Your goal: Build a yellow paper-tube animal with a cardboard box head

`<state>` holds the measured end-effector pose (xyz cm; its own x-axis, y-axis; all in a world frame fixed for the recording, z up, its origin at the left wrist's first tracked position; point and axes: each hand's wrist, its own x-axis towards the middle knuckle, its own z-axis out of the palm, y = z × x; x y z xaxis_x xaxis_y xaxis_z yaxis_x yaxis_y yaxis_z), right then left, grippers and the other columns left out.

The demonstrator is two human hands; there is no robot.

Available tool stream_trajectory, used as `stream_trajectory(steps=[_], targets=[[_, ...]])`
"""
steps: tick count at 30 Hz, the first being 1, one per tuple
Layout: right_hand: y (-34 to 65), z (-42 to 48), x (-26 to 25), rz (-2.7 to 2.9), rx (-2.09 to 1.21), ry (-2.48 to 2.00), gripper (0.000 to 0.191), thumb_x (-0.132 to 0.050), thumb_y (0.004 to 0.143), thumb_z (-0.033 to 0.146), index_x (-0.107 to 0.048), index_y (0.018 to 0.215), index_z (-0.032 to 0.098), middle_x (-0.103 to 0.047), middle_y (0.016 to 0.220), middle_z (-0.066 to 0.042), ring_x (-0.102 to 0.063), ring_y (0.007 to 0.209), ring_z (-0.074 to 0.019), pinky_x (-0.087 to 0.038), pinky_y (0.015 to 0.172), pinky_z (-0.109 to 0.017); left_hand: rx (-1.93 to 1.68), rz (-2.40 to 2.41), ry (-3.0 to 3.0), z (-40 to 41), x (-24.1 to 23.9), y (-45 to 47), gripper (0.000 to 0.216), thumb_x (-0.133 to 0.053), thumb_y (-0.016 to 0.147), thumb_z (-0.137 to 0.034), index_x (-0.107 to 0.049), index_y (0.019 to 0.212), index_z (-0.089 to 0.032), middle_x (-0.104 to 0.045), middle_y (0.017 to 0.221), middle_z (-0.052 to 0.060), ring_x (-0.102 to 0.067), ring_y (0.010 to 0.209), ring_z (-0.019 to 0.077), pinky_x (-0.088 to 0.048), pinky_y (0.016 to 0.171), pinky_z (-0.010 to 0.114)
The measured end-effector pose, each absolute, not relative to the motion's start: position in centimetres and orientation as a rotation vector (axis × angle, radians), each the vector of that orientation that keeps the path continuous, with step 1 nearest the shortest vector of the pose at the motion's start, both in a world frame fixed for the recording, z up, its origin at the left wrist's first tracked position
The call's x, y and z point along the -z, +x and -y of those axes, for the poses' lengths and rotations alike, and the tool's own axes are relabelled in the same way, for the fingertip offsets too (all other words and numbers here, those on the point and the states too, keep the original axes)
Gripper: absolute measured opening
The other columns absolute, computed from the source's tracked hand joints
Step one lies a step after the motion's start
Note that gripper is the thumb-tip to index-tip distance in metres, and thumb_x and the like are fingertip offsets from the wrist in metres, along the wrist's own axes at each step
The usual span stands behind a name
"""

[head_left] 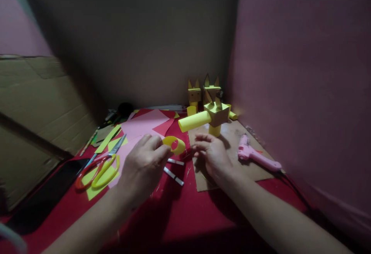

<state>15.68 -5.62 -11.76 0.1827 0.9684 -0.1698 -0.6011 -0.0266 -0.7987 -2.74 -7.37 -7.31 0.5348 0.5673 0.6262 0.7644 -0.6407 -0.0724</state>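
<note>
Tbh we can't read any text, labels, brands, nos. or signs here. Checked the pink glue gun [257,158], the scissors [110,154] & the pink paper [142,124], nothing legible to us afaict. Pic's dim + soft, so any tiny print's unreadable, fyi.

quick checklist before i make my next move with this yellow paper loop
1. Yellow paper loop secure: ok, pinched in the left hand.
2. Right hand free: ok, nothing visible in its fingers.
3. Front eared box figure upright: ok, standing on the cardboard sheet.
4. Pink glue gun hot: cannot tell.
5. Scissors set down: ok, left of the left hand.
6. Space between hands clear: not ok, small white pieces lie there.
</note>
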Motion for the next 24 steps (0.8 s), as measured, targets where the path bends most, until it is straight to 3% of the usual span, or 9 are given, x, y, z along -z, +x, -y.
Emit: stream_trajectory(steps=[3,6,17,24], targets=[[17.9,5.2,10.8,0.469,-1.131,-0.850,0.024,-0.061,0.055,0.005,-0.064,0.076,0.016,-0.062,0.072,0.003,-0.056,0.050,-0.0065,-0.044,0.041,-0.016,0.622,1.228,-2.584,6.2,7.0,-1.2,0.031,-0.052,0.091,-0.022,-0.062,0.062,-0.020,-0.054,0.069,0.003,-0.046,0.067,0.0174,-0.029,0.057,0.029],[19.8,5.0,10.5,0.404,-1.036,-0.837,0.019,-0.057,0.054,0.006,-0.062,0.069,0.015,-0.061,0.069,0.002,-0.056,0.048,-0.0070,-0.042,0.040,-0.017,0.461,1.296,-2.644,4.7,6.5,0.8,0.025,-0.057,0.087,-0.022,-0.067,0.065,-0.019,-0.058,0.074,0.005,-0.049,0.070,0.0179,-0.029,0.057,0.028],[20.5,4.6,10.9,0.313,-1.082,-0.817,0.019,-0.050,0.050,0.005,-0.058,0.063,0.016,-0.058,0.057,0.004,-0.051,0.041,-0.0067,-0.037,0.035,-0.016,0.228,1.414,-2.654,2.1,4.8,5.8,0.019,-0.061,0.082,-0.025,-0.076,0.072,-0.021,-0.073,0.078,0.008,-0.060,0.070,0.0210,-0.031,0.058,0.028],[19.9,4.8,11.0,0.315,-1.133,-0.835,0.019,-0.048,0.050,0.004,-0.059,0.062,0.015,-0.060,0.057,0.003,-0.051,0.040,-0.0071,-0.036,0.035,-0.016,0.197,1.572,-2.581,1.9,4.7,5.9,0.017,-0.063,0.081,-0.032,-0.078,0.076,-0.025,-0.070,0.066,0.005,-0.059,0.061,0.0210,-0.028,0.054,0.028]])
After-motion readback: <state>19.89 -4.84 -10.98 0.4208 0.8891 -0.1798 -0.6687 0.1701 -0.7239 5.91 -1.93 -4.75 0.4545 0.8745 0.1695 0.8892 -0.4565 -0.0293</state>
